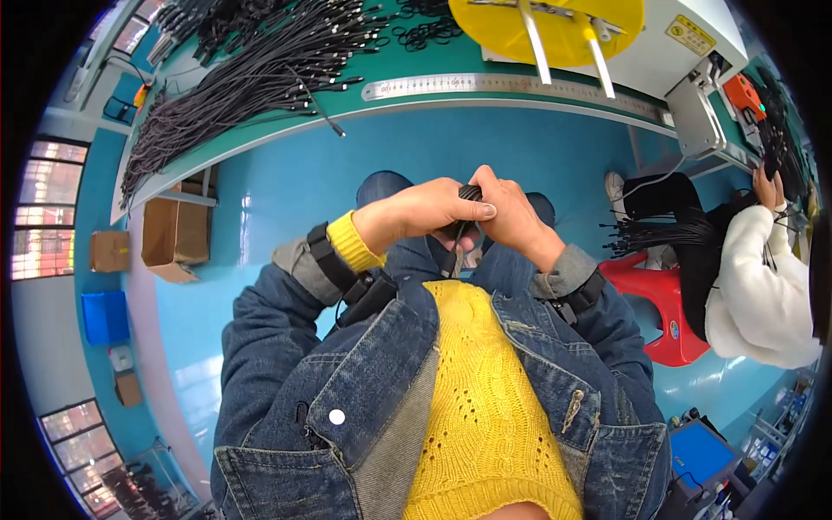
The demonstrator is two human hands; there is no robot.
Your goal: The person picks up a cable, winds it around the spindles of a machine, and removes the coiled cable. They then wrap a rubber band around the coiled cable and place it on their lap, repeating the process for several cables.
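Observation:
Both hands meet over my lap, closed around a coiled black cable [470,192]. My left hand [425,208] grips the coil from the left, its thumb laid across it. From the other side my right hand [516,217] wraps the same coil, and its fingers partly hide it. A short cable end hangs below the hands, towards the yellow sweater. Ahead of me, a large bundle of black cables [230,113] lies on the green-topped workbench [381,106], some connector ends pointing right.
A steel ruler [485,83] lies along the bench's near edge. Beyond it stands a machine with a yellow disc [485,26] and white rods. At right, a co-worker in a white top [758,277] sits by a red stool [663,325]. Cardboard boxes [178,230] stand on the left.

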